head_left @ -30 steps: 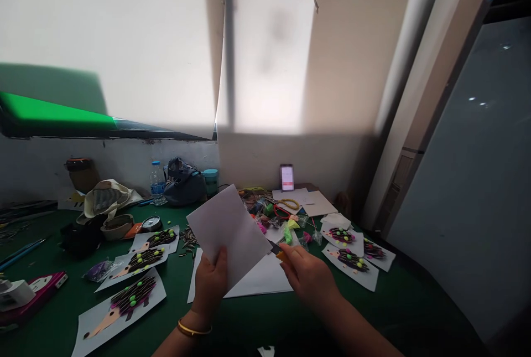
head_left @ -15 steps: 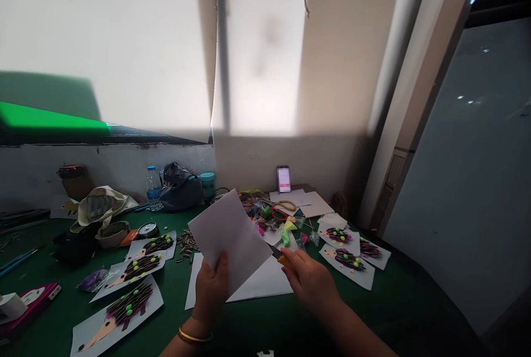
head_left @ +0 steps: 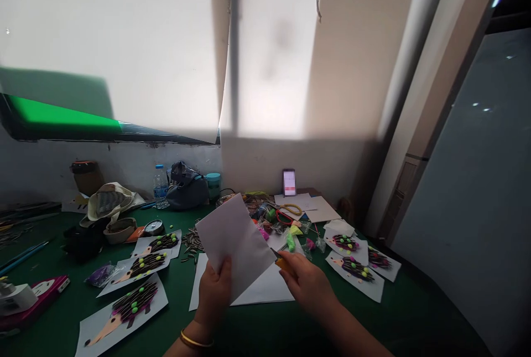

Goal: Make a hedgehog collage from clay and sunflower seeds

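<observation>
My left hand [head_left: 215, 290] grips a sheet of white paper [head_left: 236, 241] by its lower edge, thumb on the near face, holding it tilted above the table. In my right hand [head_left: 307, 279] is a utility knife [head_left: 284, 264] with a yellow-orange handle. Its dark blade tip meets or nearly meets the paper's right corner; I cannot tell whether it touches. Beneath both hands more white paper [head_left: 265, 289] lies flat on the green table.
Hedgehog pictures [head_left: 124, 312] lie on the left, more hedgehog pictures [head_left: 357, 274] on the right. Behind the hands are sunflower seeds [head_left: 193, 241], red scissors [head_left: 284, 217] and bagged clay [head_left: 290, 242]. A phone [head_left: 289, 182] leans on the wall near a water bottle [head_left: 160, 186].
The whole view has shifted, so the table things appear slightly further right. Both hands keep their holds, and the knife stays at the paper's right corner.
</observation>
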### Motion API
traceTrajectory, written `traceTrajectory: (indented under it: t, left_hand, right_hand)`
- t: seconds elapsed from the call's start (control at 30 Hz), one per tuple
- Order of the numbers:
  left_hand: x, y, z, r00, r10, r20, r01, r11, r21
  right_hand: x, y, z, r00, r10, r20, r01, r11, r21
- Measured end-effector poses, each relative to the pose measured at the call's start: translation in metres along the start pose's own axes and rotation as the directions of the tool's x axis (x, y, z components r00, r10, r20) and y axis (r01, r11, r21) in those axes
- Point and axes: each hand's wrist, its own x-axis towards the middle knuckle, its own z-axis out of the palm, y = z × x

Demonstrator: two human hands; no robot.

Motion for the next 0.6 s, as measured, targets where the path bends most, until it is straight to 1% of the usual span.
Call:
traceTrajectory:
  t: [0.13, 0.23, 0.33, 0.47, 0.6]
  left_hand:
    - [-0.001, -0.002, -0.002, 1.0, 0.01, 0.012, -0.011, 1.0, 0.013]
    - [-0.002, -0.002, -0.003, 1.0, 0.018, 0.014, -0.018, 0.999, 0.04]
    - [-0.004, -0.001, -0.002, 0.999, 0.013, 0.029, -0.014, 0.999, 0.034]
    - [-0.008, -0.001, 0.002, 0.997, -0.037, 0.072, 0.037, 0.999, 0.004]
    - [-0.011, -0.003, 0.003, 0.995, -0.043, 0.095, 0.048, 0.998, -0.045]
  right_hand:
    - [-0.004, 0.009, 0.003, 0.999, -0.009, -0.045, 0.007, 0.999, -0.045]
    - [-0.006, 0.014, 0.004, 0.999, -0.012, -0.046, 0.008, 0.996, -0.09]
    - [-0.007, 0.012, 0.004, 0.999, -0.018, -0.031, 0.015, 0.995, -0.097]
    - [-0.003, 0.007, 0.004, 0.999, -0.029, -0.017, 0.027, 0.997, -0.07]
    - [-0.001, 0.006, 0.006, 0.999, -0.027, -0.023, 0.025, 0.997, -0.077]
